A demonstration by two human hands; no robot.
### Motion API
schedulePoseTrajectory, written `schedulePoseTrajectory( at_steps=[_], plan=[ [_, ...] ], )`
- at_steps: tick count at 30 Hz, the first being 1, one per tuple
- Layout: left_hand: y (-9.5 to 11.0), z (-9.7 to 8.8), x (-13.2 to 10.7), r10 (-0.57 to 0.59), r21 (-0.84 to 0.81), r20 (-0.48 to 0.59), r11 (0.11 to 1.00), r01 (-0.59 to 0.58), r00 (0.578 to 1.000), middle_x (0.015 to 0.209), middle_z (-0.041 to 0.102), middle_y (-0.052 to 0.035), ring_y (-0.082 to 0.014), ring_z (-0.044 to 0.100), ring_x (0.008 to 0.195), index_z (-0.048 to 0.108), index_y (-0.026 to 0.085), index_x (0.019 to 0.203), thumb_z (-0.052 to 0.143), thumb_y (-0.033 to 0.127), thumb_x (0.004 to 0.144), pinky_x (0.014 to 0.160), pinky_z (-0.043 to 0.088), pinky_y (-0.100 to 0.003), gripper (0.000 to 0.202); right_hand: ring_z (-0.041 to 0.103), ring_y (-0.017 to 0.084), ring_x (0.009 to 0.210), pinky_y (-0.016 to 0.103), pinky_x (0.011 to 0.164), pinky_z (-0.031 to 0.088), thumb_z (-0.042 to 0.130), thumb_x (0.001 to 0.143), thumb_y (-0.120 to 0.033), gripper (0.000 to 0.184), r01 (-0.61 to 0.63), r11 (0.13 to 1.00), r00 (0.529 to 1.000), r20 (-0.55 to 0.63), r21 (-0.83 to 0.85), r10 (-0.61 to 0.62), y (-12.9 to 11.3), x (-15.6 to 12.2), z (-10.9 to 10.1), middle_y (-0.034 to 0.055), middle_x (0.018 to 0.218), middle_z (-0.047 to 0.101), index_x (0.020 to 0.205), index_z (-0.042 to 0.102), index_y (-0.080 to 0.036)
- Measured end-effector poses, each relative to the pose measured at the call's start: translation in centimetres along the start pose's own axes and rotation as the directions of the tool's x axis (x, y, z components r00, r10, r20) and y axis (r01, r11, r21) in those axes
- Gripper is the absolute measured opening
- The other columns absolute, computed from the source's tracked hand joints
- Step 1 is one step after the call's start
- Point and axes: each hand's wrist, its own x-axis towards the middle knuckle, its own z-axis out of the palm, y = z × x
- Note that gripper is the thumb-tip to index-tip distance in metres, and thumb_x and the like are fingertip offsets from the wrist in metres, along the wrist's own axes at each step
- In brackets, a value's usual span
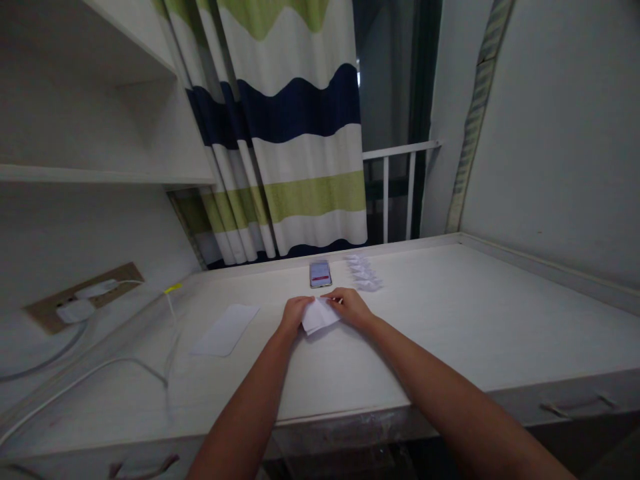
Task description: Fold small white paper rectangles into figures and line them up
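Note:
Both my hands meet at the middle of the white desk (450,333) over a small folded piece of white paper (320,316). My left hand (294,313) grips the paper's left edge with curled fingers. My right hand (351,305) pinches its upper right corner. The paper rests partly on the desk between them. Just beyond the hands lies a phone (320,273) with a lit screen.
A flat white sheet (226,329) lies left of my hands. Several small folded paper pieces (364,272) sit right of the phone. White cables (100,373) run from a wall socket (85,299) at left. A striped curtain (295,133) and a railing stand behind the desk.

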Motion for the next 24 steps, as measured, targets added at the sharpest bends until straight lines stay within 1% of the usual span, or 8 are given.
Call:
schedulePoseTrajectory(
  at_steps=[2, 5, 9, 12, 18, 24],
  plan=[
    [0.0, -0.1, 0.0, 0.012, -0.02, -0.012, 1.0, -0.012, 1.0, 0.049, 0.056, -0.0013, -0.0103, 0.045, 0.044, 0.061, 0.011, 0.052, 0.063, 0.024, 0.047, 0.044, 0.031, -0.023, 0.015, 0.056, 0.014, 0.072, 0.024, 0.067, 0.041, 0.047, 0.075, -0.017, 0.028, 0.06, 0.992, 0.998, 0.027, -0.108, -0.058, -0.5, -0.1, -0.2, 0.0065, 0.086, 0.065, 0.096, 0.065, -0.018],
    [0.1, -0.1, -0.1, 0.006, -0.058, -0.019, 0.998, -0.007, 1.0, 0.048, 0.054, -0.0002, -0.0098, 0.044, 0.043, 0.06, 0.011, 0.053, 0.063, 0.025, 0.047, 0.044, 0.03, -0.023, 0.016, 0.057, 0.014, 0.071, 0.024, 0.068, 0.042, 0.047, 0.075, -0.015, 0.03, 0.111, 0.977, 0.993, 0.067, -0.183, -0.101, -1.1, -0.3, -0.4, 0.0057, 0.086, 0.066, 0.1, 0.063, -0.02],
    [0.3, -0.1, -0.3, -0.024, -0.111, -0.018, 0.994, 0.022, 1.0, 0.048, 0.054, 0.0005, -0.01, 0.044, 0.043, 0.058, 0.012, 0.053, 0.065, 0.026, 0.046, 0.044, 0.031, -0.023, 0.017, 0.058, 0.014, 0.076, 0.025, 0.072, 0.042, 0.045, 0.074, -0.011, 0.034, 0.138, 0.971, 0.989, 0.088, -0.195, -0.123, -1.3, -0.3, -0.4, 0.0045, 0.09, 0.066, 0.103, 0.061, -0.021],
    [0.3, 0.0, -0.3, -0.021, -0.139, -0.003, 0.99, 0.02, 1.0, 0.048, 0.054, 0.0003, -0.0099, 0.045, 0.043, 0.057, 0.012, 0.053, 0.065, 0.027, 0.046, 0.044, 0.031, -0.023, 0.019, 0.058, 0.015, 0.079, 0.025, 0.075, 0.042, 0.045, 0.073, -0.009, 0.035, 0.165, 0.967, 0.984, 0.098, -0.193, -0.148, -1.1, -0.3, -0.3, 0.0043, 0.091, 0.065, 0.102, 0.062, -0.021],
    [0.4, 0.0, -0.4, -0.028, -0.2, 0.003, 0.979, 0.028, 1.0, 0.047, 0.052, 0.0012, -0.009, 0.044, 0.042, 0.056, 0.011, 0.053, 0.066, 0.025, 0.045, 0.044, 0.032, -0.023, 0.019, 0.057, 0.013, 0.079, 0.025, 0.077, 0.041, 0.047, 0.073, -0.009, 0.033, 0.206, 0.96, 0.976, 0.117, -0.189, -0.186, -1.1, -0.2, -0.2, 0.0046, 0.091, 0.062, 0.1, 0.063, -0.02],
    [0.5, 0.2, -0.4, -0.038, -0.215, 0.001, 0.976, 0.037, 0.999, 0.047, 0.053, 0.0011, -0.009, 0.044, 0.041, 0.056, 0.011, 0.052, 0.066, 0.024, 0.045, 0.043, 0.031, -0.023, 0.018, 0.055, 0.013, 0.082, 0.025, 0.079, 0.041, 0.047, 0.075, -0.011, 0.031, 0.236, 0.946, 0.969, 0.127, -0.221, -0.212, -0.9, -0.2, -0.1, 0.0046, 0.092, 0.059, 0.1, 0.063, -0.022]
  ],
)
